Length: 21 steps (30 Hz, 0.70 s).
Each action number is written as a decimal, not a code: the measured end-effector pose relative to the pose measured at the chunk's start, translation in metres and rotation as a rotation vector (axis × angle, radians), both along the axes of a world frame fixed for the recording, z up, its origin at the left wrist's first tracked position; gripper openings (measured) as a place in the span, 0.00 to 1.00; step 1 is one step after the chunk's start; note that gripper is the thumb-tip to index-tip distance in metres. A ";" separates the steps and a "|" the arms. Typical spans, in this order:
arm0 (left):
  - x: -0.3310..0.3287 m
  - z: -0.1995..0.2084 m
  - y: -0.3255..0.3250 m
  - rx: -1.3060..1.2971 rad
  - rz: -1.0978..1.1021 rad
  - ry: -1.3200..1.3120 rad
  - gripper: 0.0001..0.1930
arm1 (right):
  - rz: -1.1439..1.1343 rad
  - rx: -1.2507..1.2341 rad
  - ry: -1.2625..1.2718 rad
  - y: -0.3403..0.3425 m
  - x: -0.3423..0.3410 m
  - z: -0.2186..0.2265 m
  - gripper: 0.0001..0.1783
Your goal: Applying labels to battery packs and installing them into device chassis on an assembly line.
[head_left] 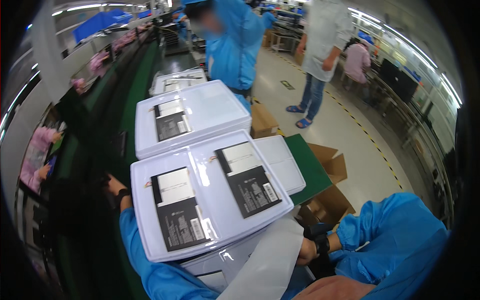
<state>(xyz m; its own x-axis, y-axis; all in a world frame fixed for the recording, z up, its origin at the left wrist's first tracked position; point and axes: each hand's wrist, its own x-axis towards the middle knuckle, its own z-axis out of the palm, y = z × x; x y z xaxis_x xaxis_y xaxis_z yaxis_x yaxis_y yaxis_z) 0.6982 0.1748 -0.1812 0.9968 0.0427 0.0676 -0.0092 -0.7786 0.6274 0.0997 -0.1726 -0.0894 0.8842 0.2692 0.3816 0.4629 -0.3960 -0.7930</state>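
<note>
A white plastic tray (200,175) with two compartments lies in front of me, tilted. Each compartment holds one flat battery pack, black and silver: the left pack (180,210) and the right pack (247,180). My left arm passes along the tray's left side; my left hand (116,187) is beyond its edge over the dark line, fingers lost in shadow. At the lower right, my right hand (306,253) is closed at the edge of a whitish sheet (270,257), which hangs by the tray's near edge. Under this tray, another tray (225,262) partly shows.
Behind stands a stack of white trays (210,107) with a battery pack on top. A green board (307,167) and open cardboard boxes (325,200) are at right. A dark green conveyor (140,75) runs along the left. A person in blue (232,50) stands close ahead.
</note>
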 end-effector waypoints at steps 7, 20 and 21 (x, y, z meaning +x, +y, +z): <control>0.028 -0.013 0.001 -0.192 0.179 -0.346 0.47 | -0.023 0.062 -0.004 0.000 -0.003 0.007 0.21; -0.009 0.067 0.043 -1.458 0.295 0.200 0.09 | -0.025 0.075 -0.039 0.001 0.008 0.009 0.20; -0.015 0.058 0.077 -1.474 0.302 0.183 0.10 | -0.013 0.064 -0.054 0.004 0.010 0.017 0.19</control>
<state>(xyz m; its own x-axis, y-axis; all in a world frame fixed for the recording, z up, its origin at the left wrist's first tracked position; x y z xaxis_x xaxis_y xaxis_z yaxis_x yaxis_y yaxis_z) 0.6830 0.2518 -0.1237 0.9283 0.1580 -0.3365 0.1928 0.5691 0.7993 0.1098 -0.1691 -0.0720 0.8654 0.2313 0.4445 0.5004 -0.3517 -0.7912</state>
